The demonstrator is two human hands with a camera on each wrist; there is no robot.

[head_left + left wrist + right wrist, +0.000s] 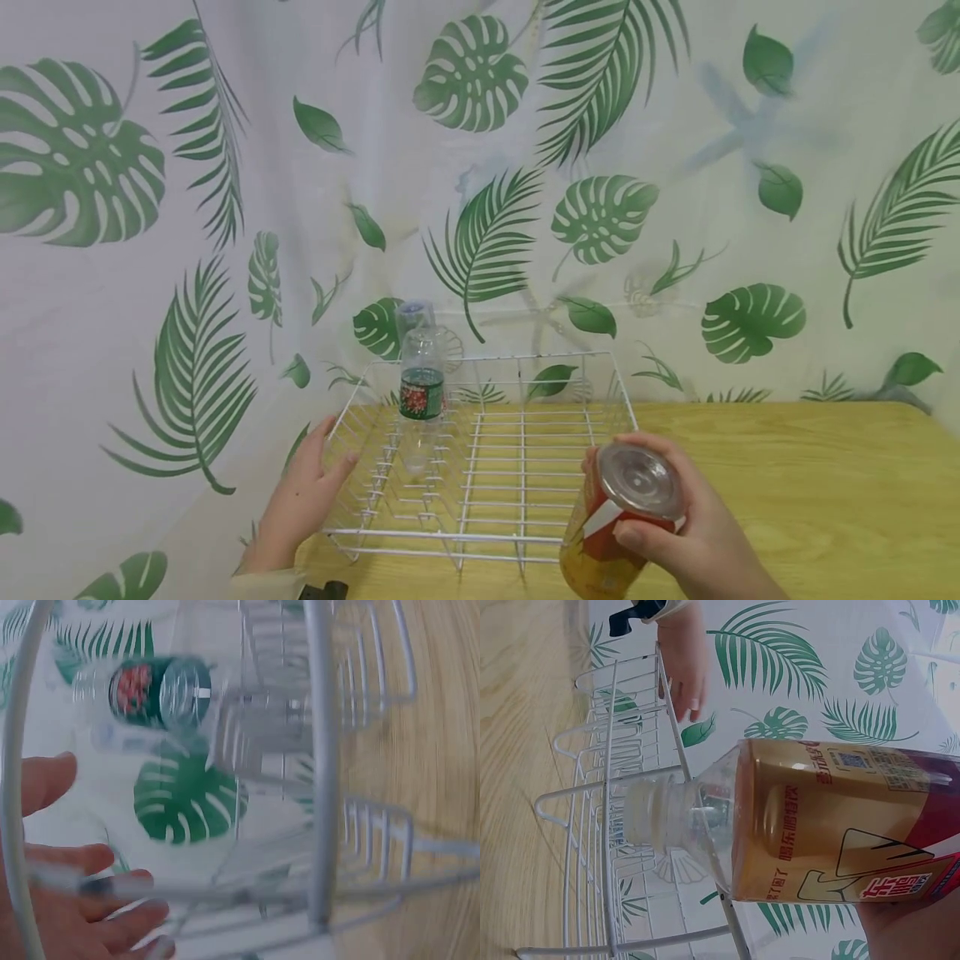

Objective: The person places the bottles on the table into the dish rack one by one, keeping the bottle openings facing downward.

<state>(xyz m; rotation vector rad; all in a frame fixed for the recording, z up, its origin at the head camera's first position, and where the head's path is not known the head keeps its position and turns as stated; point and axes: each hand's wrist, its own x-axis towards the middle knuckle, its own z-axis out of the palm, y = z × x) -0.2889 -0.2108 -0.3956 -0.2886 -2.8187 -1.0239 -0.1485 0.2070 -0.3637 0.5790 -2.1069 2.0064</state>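
Note:
My right hand (pixel 701 533) grips a bottle (pixel 603 542) with a gold and red label, held upside down with its base up. In the right wrist view the bottle's clear neck (pixel 649 814) has no cap on and overlaps the white wire rack (pixel 491 537). At the rack's left side, my left hand (pixel 303 492) has its fingers extended and the thumb apart, with nothing in it. A clear bottle (pixel 422 396) with a green and red label stands upside down in the rack's left section. Behind it shows another clear piece (pixel 415 313) with a bluish top, mostly hidden.
The rack stands on a wood-grain table (pixel 795 483), which extends to its right. A white curtain (pixel 667 133) with green leaves hangs close behind and along the left. A small black object (pixel 324 592) is by the left wrist.

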